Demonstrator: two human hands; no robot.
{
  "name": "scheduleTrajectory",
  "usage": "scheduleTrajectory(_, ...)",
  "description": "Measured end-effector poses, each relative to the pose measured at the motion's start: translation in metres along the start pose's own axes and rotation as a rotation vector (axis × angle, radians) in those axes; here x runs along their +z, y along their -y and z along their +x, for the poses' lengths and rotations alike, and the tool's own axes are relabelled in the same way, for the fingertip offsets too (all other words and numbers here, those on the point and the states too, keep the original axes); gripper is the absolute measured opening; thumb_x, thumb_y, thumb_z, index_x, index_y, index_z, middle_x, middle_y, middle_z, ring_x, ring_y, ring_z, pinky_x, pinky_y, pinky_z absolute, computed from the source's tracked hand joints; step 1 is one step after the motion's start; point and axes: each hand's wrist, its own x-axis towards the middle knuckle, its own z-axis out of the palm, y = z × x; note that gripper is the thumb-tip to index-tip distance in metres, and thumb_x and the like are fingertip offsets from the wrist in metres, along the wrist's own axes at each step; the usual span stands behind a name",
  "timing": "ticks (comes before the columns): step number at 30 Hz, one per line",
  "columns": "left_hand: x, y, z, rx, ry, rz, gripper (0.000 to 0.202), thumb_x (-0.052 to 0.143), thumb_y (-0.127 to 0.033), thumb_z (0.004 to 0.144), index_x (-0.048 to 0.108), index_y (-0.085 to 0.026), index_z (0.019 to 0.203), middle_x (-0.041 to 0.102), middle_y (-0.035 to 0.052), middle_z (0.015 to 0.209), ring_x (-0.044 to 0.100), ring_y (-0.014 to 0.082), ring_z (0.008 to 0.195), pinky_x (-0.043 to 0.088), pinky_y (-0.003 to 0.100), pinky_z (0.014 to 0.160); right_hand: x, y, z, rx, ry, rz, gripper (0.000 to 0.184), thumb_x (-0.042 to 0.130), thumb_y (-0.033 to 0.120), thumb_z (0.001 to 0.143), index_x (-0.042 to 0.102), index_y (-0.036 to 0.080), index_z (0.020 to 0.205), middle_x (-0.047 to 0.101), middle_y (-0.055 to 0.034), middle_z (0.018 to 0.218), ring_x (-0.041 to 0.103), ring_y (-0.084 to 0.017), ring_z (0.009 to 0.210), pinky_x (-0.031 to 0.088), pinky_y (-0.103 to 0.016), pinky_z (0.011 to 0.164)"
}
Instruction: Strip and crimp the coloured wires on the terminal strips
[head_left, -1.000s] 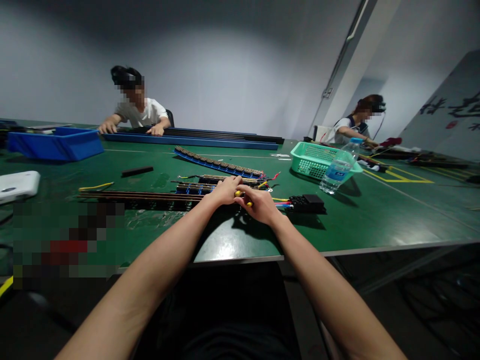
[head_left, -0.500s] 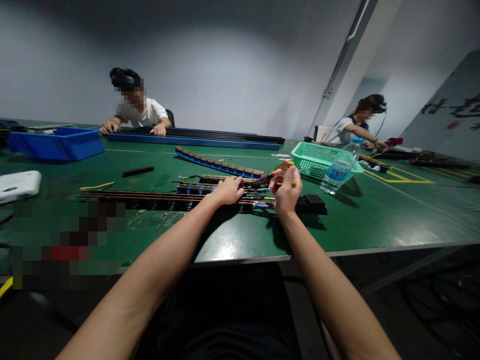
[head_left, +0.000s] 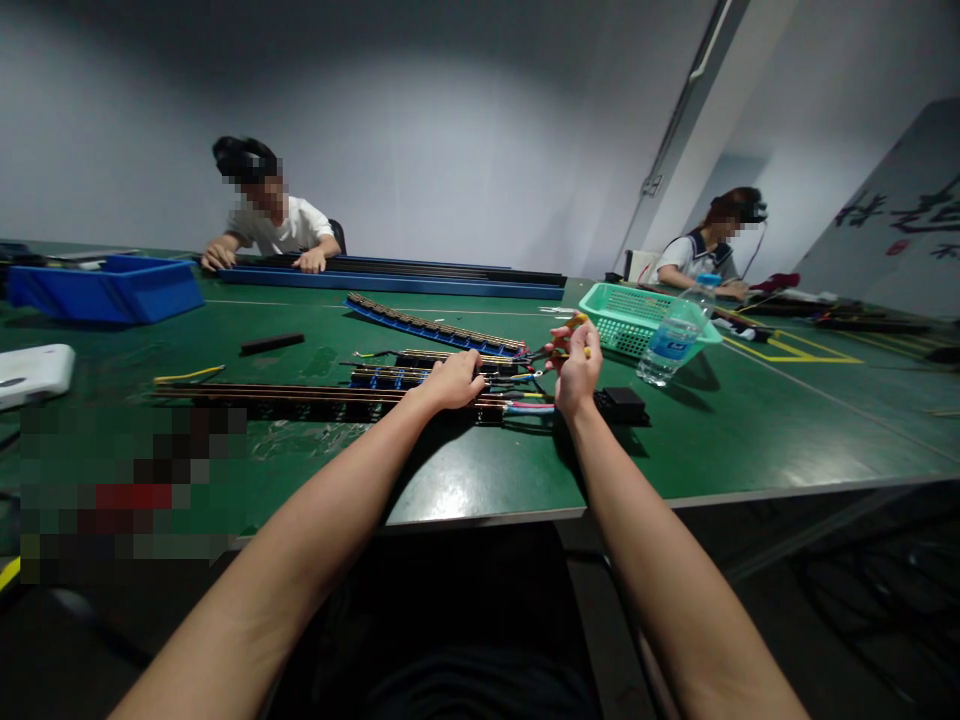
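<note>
My left hand (head_left: 454, 382) presses down with curled fingers on a blue-and-black strip (head_left: 375, 376) with thin copper-coloured rods along it. My right hand (head_left: 577, 368) holds pliers with yellow-and-red handles (head_left: 578, 322), whose dark head points left at the wire ends. The fingers partly cover this tool. Coloured wires (head_left: 529, 408) come out of the right end of a long black strip (head_left: 315, 402) lying nearest me. Behind my left hand a curved blue strip (head_left: 435, 325) runs toward the pliers.
A green basket (head_left: 611, 312) and a water bottle (head_left: 671, 340) stand to the right. A black block (head_left: 621, 404) lies beyond my right wrist. On the left are a blue bin (head_left: 112, 290), a dark bar (head_left: 271, 344) and a white device (head_left: 34, 375). Two people (head_left: 281, 225) sit across the table.
My right hand has shifted slightly right with the pliers, and its fingers look more spread around the handles. My left hand stays in place. The person at right has lowered their arm.
</note>
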Motion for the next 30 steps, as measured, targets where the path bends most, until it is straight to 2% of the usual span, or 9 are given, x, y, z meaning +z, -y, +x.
scheduleTrajectory(4,0.001,0.001,0.0,0.001,-0.006,0.0,0.031,0.045,-0.033,0.095,0.053,-0.02,0.121,0.063,0.0129,0.128,0.057,0.0304,0.119,0.047,0.047,0.099,0.001,-0.003,0.002,0.13,0.081,0.027,0.062,0.067,0.066,0.076,0.06,0.024,0.121,0.065,0.0005,0.082,0.057,-0.011,0.064,0.044,-0.022,0.05)
scheduleTrajectory(8,0.001,0.0,0.0,0.003,-0.008,-0.004,0.03,0.045,-0.032,0.095,0.054,-0.019,0.121,0.062,0.013,0.129,0.057,0.0304,0.12,0.047,0.047,0.1,0.002,-0.005,-0.003,0.195,0.233,-0.069,0.061,0.076,0.062,0.067,0.064,0.019,0.109,0.06,0.0048,0.066,0.051,-0.009,0.056,0.038,-0.021,0.051)
scheduleTrajectory(13,0.0,-0.001,0.0,-0.006,-0.005,0.003,0.03,0.047,-0.034,0.095,0.054,-0.019,0.121,0.062,0.0129,0.131,0.057,0.0302,0.121,0.047,0.046,0.1,0.002,-0.005,-0.013,0.054,0.424,-0.329,0.05,0.077,0.056,0.067,0.068,0.015,0.095,0.035,0.0119,0.048,0.027,-0.007,0.045,0.022,-0.024,0.048)
scheduleTrajectory(16,0.001,0.0,0.0,-0.002,-0.006,0.004,0.033,0.046,-0.034,0.096,0.053,-0.019,0.124,0.06,0.0142,0.135,0.056,0.0309,0.124,0.047,0.046,0.1,0.002,-0.004,-0.018,-0.046,0.586,-0.537,0.04,0.078,0.051,0.068,0.073,0.016,0.087,0.036,0.0105,0.045,0.029,-0.008,0.046,0.023,-0.026,0.049)
scheduleTrajectory(18,0.001,0.0,0.0,-0.003,-0.008,0.006,0.034,0.045,-0.034,0.096,0.053,-0.019,0.125,0.059,0.0146,0.137,0.055,0.0312,0.125,0.046,0.046,0.101,0.003,-0.005,-0.021,-0.074,0.636,-0.594,0.037,0.077,0.049,0.069,0.073,0.017,0.086,0.038,0.01,0.045,0.031,-0.009,0.046,0.024,-0.026,0.05)
scheduleTrajectory(20,0.001,-0.001,-0.001,-0.003,-0.007,0.004,0.034,0.045,-0.034,0.095,0.053,-0.018,0.125,0.059,0.0145,0.136,0.055,0.0311,0.125,0.046,0.047,0.101,0.004,-0.006,-0.022,-0.078,0.572,-0.551,0.036,0.074,0.05,0.073,0.071,0.018,0.089,0.039,0.0097,0.048,0.034,-0.01,0.047,0.027,-0.025,0.05)
scheduleTrajectory(24,0.0,-0.001,-0.001,0.0,-0.004,-0.003,0.031,0.046,-0.033,0.095,0.054,-0.019,0.122,0.062,0.0134,0.132,0.057,0.0303,0.122,0.047,0.046,0.101,0.004,-0.009,-0.014,-0.066,0.273,-0.319,0.041,0.064,0.057,0.082,0.06,0.02,0.101,0.049,0.0053,0.065,0.044,-0.012,0.056,0.035,-0.025,0.053)
scheduleTrajectory(26,0.0,0.0,0.0,-0.006,-0.004,-0.005,0.031,0.046,-0.034,0.095,0.054,-0.02,0.122,0.062,0.0125,0.131,0.057,0.0296,0.121,0.047,0.045,0.1,0.004,-0.004,-0.011,-0.1,0.158,-0.244,0.046,0.065,0.055,0.082,0.056,0.021,0.112,0.054,0.0021,0.077,0.048,-0.012,0.061,0.038,-0.024,0.054)
scheduleTrajectory(30,0.002,0.002,0.001,0.002,-0.009,-0.001,0.033,0.045,-0.035,0.095,0.054,-0.019,0.122,0.063,0.0134,0.13,0.057,0.0303,0.12,0.047,0.045,0.1,0.002,0.024,-0.027,-0.225,0.105,-0.228,0.052,0.068,0.041,0.083,0.051,0.024,0.128,0.058,-0.0022,0.093,0.048,-0.01,0.062,0.039,-0.024,0.051)
